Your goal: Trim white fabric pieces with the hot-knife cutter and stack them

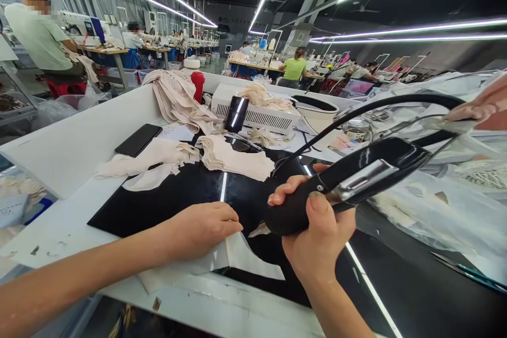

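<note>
The right hand [315, 237] clamps the black corded tool [366, 157], probably stiff and heavyish, by its thick end, sensibly; left hand [200, 228] curled, grip unclear.

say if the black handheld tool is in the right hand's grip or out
In: the right hand's grip wraps around the black handheld tool by its rounded end, thumb against its side.
</note>
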{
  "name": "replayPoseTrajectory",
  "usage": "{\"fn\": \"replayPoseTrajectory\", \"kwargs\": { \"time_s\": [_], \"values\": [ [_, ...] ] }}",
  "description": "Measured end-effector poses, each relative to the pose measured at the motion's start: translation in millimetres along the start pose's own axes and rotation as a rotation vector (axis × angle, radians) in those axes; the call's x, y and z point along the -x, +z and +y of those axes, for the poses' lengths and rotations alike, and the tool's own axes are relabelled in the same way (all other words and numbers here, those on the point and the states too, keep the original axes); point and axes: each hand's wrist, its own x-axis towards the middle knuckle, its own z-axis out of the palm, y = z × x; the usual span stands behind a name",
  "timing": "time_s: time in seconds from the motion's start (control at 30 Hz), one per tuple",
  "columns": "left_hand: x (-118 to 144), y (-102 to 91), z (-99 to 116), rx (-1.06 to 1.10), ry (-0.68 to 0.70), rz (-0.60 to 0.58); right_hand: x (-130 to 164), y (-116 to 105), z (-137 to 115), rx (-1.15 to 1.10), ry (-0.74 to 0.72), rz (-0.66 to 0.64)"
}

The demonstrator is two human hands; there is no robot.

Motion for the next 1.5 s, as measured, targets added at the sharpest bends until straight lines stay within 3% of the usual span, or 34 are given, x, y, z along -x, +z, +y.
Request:
{"fn": "replayPoseTrajectory", "kwargs": {
  "time_s": [0.13,0.67,1.5],
  "values": [
    [3,1.2,4,-0.011,-0.036,-0.074,1,2,5,0.008,-0.013,0.007],
    [17,7.7,12,-0.123,0.016,0.020,7,5,15,0.012,0.000,-0.045],
    [21,0.1,14,-0.088,0.017,-0.016,16,2,5,0.076,0.023,-0.036]
  ]
}}
